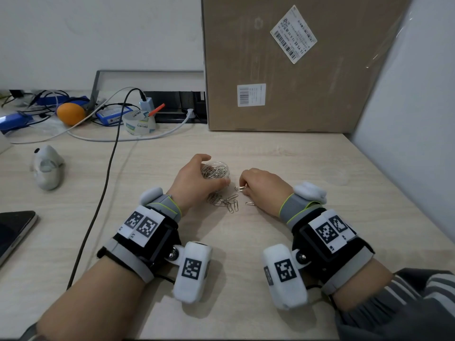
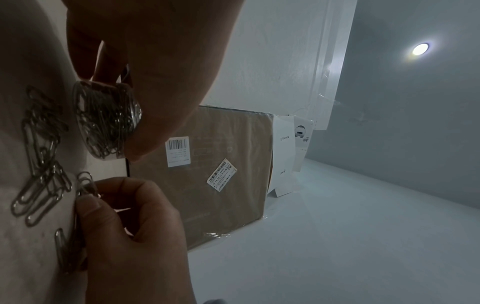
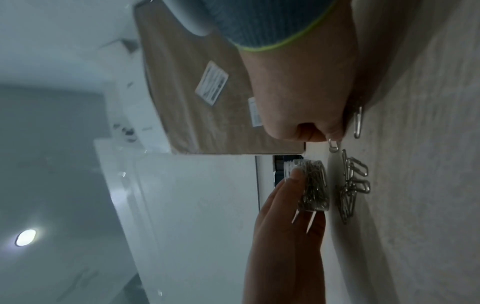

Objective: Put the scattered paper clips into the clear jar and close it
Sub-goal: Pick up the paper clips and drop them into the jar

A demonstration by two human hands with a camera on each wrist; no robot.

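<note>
A small clear jar with an open mouth stands on the wooden table, partly filled with silver paper clips. My left hand grips it from the left, thumb at the front and fingers behind. Several loose paper clips lie in a cluster just in front of the jar, and a single clip lies further right. My right hand rests on the table right of the jar and pinches a paper clip. The right wrist view shows that pinched clip beside the jar.
A large cardboard box stands behind the jar, with a white panel to the right. A black cable crosses the table on the left. Further left are a tape roll, an orange, a grey toy and a dark tablet.
</note>
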